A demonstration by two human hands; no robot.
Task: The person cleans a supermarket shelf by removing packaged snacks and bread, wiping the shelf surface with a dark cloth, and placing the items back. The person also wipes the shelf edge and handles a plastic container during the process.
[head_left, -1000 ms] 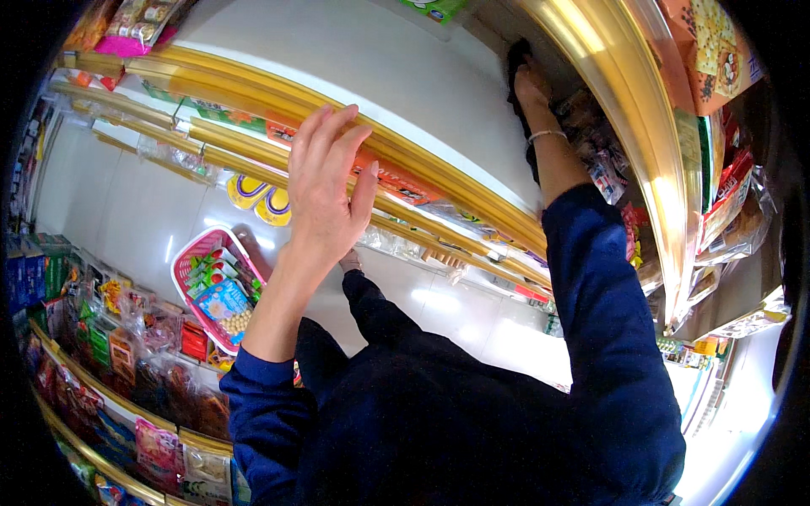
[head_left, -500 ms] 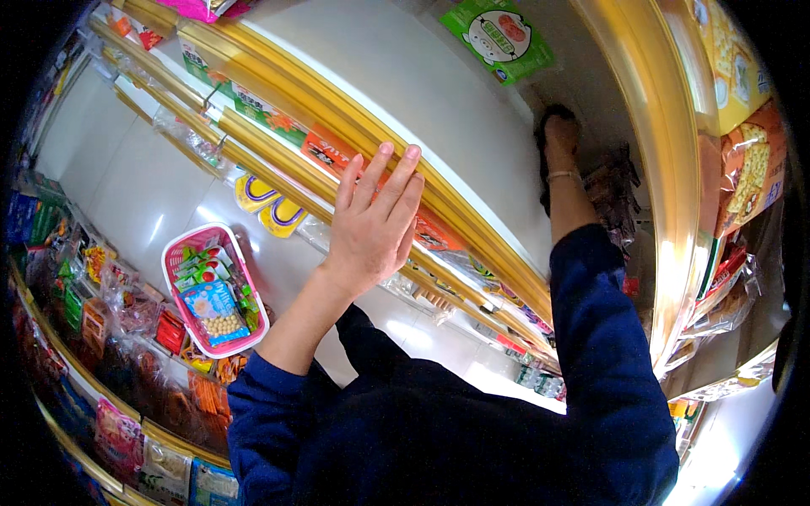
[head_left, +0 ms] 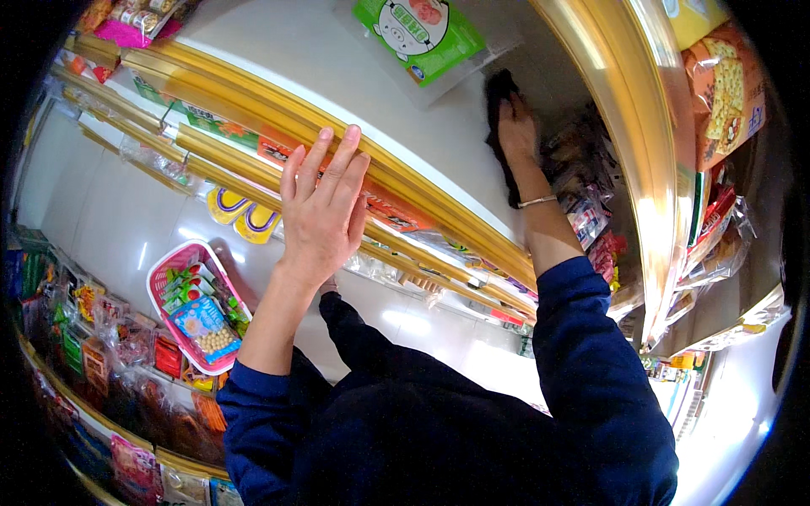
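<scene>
My left hand (head_left: 327, 198) rests with stretched fingers on the gold front edge (head_left: 384, 160) of a shelf, holding nothing. Deeper in, under the upper shelf, my right hand (head_left: 518, 133) presses on a black cloth (head_left: 499, 126), its fingers partly lost in shadow. The cloth lies on the pale shelf board (head_left: 430, 126), stretching along the outer side of that hand. A flat green packet (head_left: 418, 38) with a cartoon pig lies on the same board, apart from both hands. Several wrapped snack packs (head_left: 586, 198) sit in the dim space beside my right wrist.
The upper shelf's gold edge (head_left: 620, 101) curves over my right arm, with an orange cracker pack (head_left: 721, 97) on that shelf. On the floor at left stands a pink-and-white basket (head_left: 158, 282) holding a blue snack bag (head_left: 205, 327). Bagged snacks line the shelf behind it.
The view has shifted, so the shelf and green packet appear farther left. My right hand has moved with the cloth, and more of the cloth shows. My left hand stays on the edge.
</scene>
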